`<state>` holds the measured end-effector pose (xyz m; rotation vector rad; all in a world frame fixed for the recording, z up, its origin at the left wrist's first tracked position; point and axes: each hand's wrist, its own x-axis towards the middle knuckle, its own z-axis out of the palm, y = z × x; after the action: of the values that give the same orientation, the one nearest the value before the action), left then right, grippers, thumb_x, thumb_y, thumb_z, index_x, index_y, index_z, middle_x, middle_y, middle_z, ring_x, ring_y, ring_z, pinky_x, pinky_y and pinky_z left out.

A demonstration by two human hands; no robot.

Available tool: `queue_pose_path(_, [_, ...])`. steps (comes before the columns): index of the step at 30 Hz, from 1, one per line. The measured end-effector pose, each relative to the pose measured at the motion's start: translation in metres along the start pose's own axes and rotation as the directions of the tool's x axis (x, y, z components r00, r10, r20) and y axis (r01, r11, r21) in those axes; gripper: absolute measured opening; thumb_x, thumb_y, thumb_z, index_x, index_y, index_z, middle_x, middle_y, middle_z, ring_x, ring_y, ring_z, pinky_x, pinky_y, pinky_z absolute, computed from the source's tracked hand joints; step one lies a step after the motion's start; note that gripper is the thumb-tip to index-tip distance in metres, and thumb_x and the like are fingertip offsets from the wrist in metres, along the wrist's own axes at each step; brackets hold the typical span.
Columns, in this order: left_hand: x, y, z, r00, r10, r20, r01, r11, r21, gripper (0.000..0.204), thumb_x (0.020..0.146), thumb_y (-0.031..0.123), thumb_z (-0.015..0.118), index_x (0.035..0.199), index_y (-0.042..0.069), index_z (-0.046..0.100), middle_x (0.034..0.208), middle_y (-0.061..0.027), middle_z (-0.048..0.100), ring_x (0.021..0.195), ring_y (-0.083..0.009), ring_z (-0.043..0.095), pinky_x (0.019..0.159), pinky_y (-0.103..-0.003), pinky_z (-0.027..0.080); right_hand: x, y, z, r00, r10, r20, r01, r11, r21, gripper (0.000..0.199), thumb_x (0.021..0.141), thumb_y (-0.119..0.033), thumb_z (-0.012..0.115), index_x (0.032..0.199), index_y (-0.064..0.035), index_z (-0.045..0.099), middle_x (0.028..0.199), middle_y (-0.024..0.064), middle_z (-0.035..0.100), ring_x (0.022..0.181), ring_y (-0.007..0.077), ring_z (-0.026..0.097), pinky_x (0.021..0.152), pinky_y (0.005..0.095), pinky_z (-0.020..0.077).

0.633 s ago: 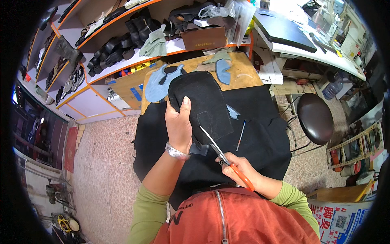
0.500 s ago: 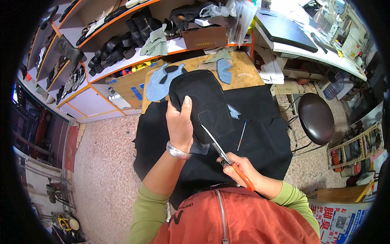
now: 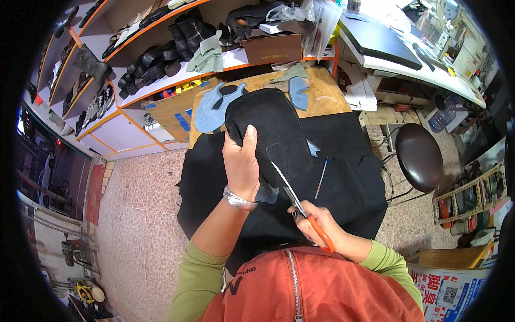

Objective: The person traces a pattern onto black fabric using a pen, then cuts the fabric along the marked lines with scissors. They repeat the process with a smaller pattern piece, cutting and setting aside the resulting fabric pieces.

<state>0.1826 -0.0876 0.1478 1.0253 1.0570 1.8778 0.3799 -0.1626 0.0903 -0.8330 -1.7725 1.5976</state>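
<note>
My left hand [image 3: 242,161] grips a piece of black fabric [image 3: 276,126] by its left side, thumb on top. A pale rounded outline is marked on this piece. In my right hand [image 3: 319,222] is a pair of scissors [image 3: 320,234] with orange handles. One blade lies over the near part of the black piece by the outline, while the other seems to pass beneath it. Under both hands spreads a large black sheet of material [image 3: 348,161]. A thin pen [image 3: 321,178] and a small light-blue scrap [image 3: 313,148] rest on that sheet, right of the held piece.
Blue cut pieces [image 3: 210,114] lie on the wooden table [image 3: 327,102] beyond the sheet. Shelves with shoes [image 3: 147,67] and a brown cardboard box [image 3: 272,49] stand behind. A round dark stool [image 3: 418,156] is at the right, below a white workbench [image 3: 391,70].
The black piece, my left hand and the scissors appear slightly further right, as the whole view has shifted a little. My grip on both things stays the same.
</note>
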Motion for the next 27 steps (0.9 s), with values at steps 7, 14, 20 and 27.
queue_pose_path(7, [-0.012,-0.003,0.011,1.0,-0.011,0.018,0.011,0.999,0.03,0.036,0.099,0.014,0.056,0.131,-0.002,0.051,0.123,-0.009,0.061,0.11,-0.0157,0.056,0.099,-0.03,0.042,0.017,-0.004,-0.005,0.999,-0.026,0.026,0.027,0.998,-0.061,0.083,0.088,-0.073,0.045,0.123,0.0031,0.047,0.077,0.0011,0.05,0.062,0.0102,0.052,0.058,0.024,0.046])
queue_pose_path(14, [-0.013,-0.003,0.013,1.0,0.001,0.01,0.0,0.999,-0.042,0.035,0.098,0.015,0.059,0.129,0.001,0.054,0.122,-0.0069,0.062,0.108,-0.014,0.057,0.098,-0.03,0.044,0.015,-0.004,-0.003,1.0,0.0,0.001,0.0,1.0,0.003,0.067,0.093,-0.061,0.049,0.117,0.0012,0.051,0.073,0.0038,0.049,0.063,0.0115,0.049,0.058,0.0263,0.0422])
queue_pose_path(20, [-0.017,-0.009,0.013,0.999,-0.023,-0.028,0.021,0.998,-0.055,0.033,0.098,0.015,0.06,0.128,0.002,0.056,0.122,-0.0074,0.062,0.109,-0.0148,0.057,0.099,-0.031,0.043,0.011,0.0,0.001,0.999,0.007,-0.053,-0.006,1.0,0.023,0.045,0.098,-0.042,0.055,0.113,0.0,0.055,0.072,0.0031,0.047,0.065,0.0112,0.046,0.061,0.0275,0.0415])
queue_pose_path(27, [-0.019,-0.014,0.012,0.999,-0.006,-0.046,0.002,0.997,-0.08,0.033,0.098,0.015,0.059,0.128,0.002,0.056,0.123,-0.0079,0.062,0.11,-0.0158,0.057,0.1,-0.031,0.043,0.01,0.002,0.004,0.996,0.041,-0.073,-0.035,0.996,0.084,0.039,0.098,-0.037,0.057,0.112,-0.0002,0.057,0.07,0.0012,0.046,0.065,0.009,0.044,0.06,0.0262,0.0407])
